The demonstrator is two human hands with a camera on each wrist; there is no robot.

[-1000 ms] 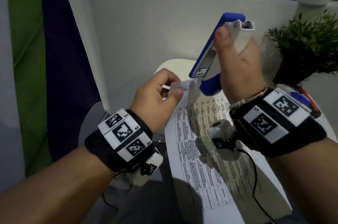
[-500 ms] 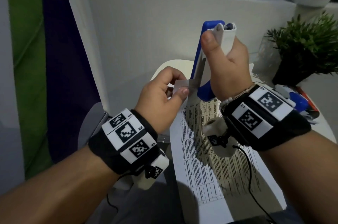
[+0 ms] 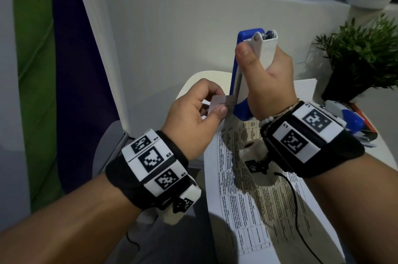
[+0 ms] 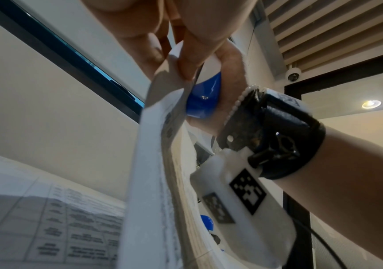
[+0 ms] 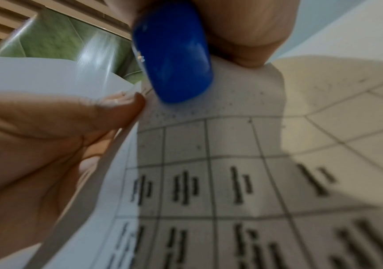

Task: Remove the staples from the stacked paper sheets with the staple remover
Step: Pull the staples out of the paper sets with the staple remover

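Observation:
My left hand [image 3: 217, 102] pinches the top corner of the stacked paper sheets [image 3: 247, 209], printed with tables, and lifts it off the table. My right hand [image 3: 269, 78] grips a blue and white stapler-shaped staple remover [image 3: 237, 58], held upright with the thumb along its side. Its lower blue end [image 5: 174, 54] sits right against the pinched corner, beside my left thumb [image 5: 70, 118]. A thin dark line on the corner [image 3: 224, 103] may be a staple. In the left wrist view the sheets [image 4: 153, 163] curve up to my fingers [image 4: 190, 54].
A potted green plant [image 3: 361, 58] stands at the right, with another blue and white stapler and a red item [image 3: 349, 117] in front of it. The small white table [image 3: 198, 82] backs onto a white partition [image 3: 172, 37]. More printed paper [image 4: 36, 227] lies beneath.
My right hand has swung the tool from a tilt to upright and brought its lower end closer to the corner. My left hand keeps its pinch on the paper.

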